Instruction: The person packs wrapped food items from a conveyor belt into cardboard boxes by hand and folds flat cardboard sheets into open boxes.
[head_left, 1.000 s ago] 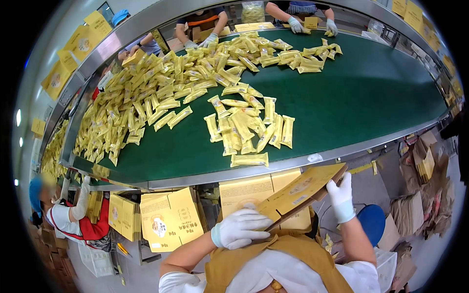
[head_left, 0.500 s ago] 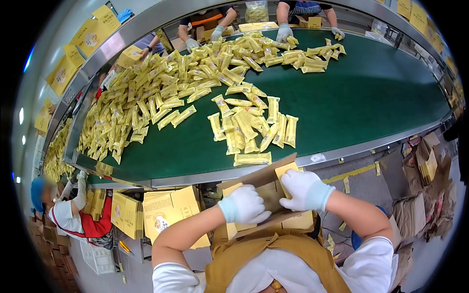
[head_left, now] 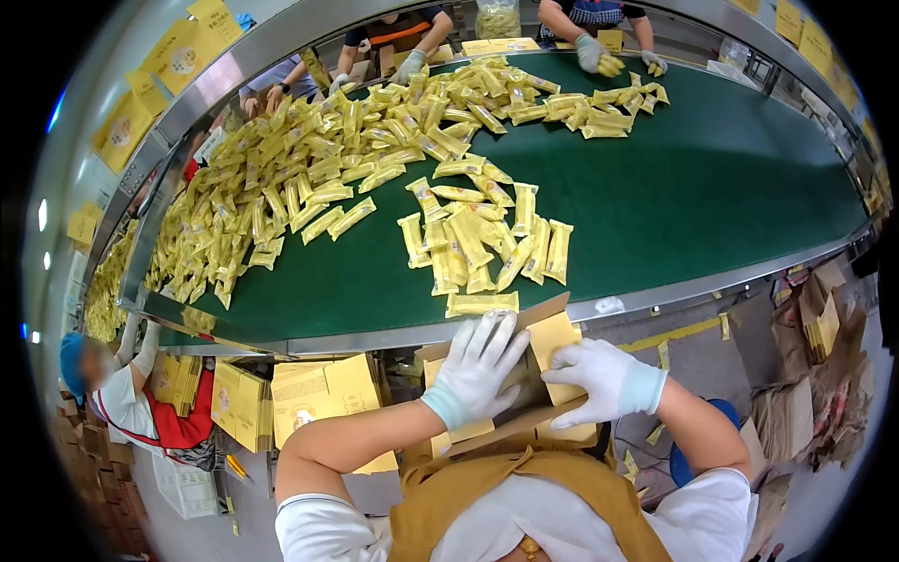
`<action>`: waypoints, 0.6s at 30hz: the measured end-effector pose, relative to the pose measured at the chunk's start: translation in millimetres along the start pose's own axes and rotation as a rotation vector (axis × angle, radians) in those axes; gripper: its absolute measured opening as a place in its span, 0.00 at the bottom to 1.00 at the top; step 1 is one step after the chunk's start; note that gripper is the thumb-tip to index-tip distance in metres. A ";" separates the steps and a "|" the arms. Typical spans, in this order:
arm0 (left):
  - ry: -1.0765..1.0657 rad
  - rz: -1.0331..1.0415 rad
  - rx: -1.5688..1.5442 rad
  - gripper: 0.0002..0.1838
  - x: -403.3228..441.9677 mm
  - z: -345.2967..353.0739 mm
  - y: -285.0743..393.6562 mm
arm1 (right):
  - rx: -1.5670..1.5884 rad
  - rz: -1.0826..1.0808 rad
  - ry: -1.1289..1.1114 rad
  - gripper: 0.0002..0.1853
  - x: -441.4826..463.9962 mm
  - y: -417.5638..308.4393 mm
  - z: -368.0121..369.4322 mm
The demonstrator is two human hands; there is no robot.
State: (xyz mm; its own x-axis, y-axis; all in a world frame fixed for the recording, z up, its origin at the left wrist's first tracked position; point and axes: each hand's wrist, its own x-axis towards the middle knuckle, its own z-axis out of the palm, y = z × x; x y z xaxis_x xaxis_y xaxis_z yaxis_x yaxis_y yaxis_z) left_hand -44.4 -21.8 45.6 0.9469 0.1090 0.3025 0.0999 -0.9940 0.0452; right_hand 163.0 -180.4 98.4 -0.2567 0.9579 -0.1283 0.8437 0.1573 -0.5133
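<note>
Under my hands is an open brown cardboard box (head_left: pixel 552 309) with yellow cartons (head_left: pixel 554 339) standing inside its sides. My left hand (head_left: pixel 478 367), in a white glove with a pale blue cuff, is open over the left part of the box. Its fingers are stretched towards the belt. My right hand (head_left: pixel 604 377), gloved alike, has its fingers bent round the right-hand yellow carton, the thumb lower by the brown flap. Part of the box's inside is hidden by the hands. Just beyond it, one yellow packet (head_left: pixel 482 303) lies at the belt's edge.
A small group of yellow packets (head_left: pixel 468 234) and a large heap (head_left: pixel 281 178) lie on the green belt (head_left: pixel 693 206). A metal rail (head_left: pixel 646 298) edges it. Flat yellow cartons (head_left: pixel 323 398) stand at left. Co-workers' gloved hands (head_left: pixel 595 54) handle packets across the belt.
My left hand has unfolded from a closed grip and moved up towards the belt. My right hand has shifted slightly down and right. A co-worker's hand across the belt has moved right with packets.
</note>
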 end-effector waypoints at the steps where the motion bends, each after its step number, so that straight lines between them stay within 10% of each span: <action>1: -0.026 -0.001 0.019 0.45 1.3 -1.1 1.5 | -0.032 -0.003 -0.034 0.38 1.4 -3.6 -3.5; 8: 0.059 0.003 -0.038 0.42 12.2 -10.7 -1.5 | 0.237 0.048 0.055 0.37 -0.4 17.1 6.2; 18: -0.096 -0.088 -0.503 0.32 35.0 -64.1 -9.5 | 0.314 0.579 0.545 0.73 20.2 24.1 71.5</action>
State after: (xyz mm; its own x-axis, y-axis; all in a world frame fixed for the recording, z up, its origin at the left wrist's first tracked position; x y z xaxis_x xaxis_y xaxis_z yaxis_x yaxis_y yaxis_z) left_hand -31.8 -7.7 116.8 0.9677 0.1666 0.1890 0.0437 -0.8497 0.5255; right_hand 144.4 -174.4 22.7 0.5052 0.8610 -0.0587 0.5810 -0.3896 -0.7146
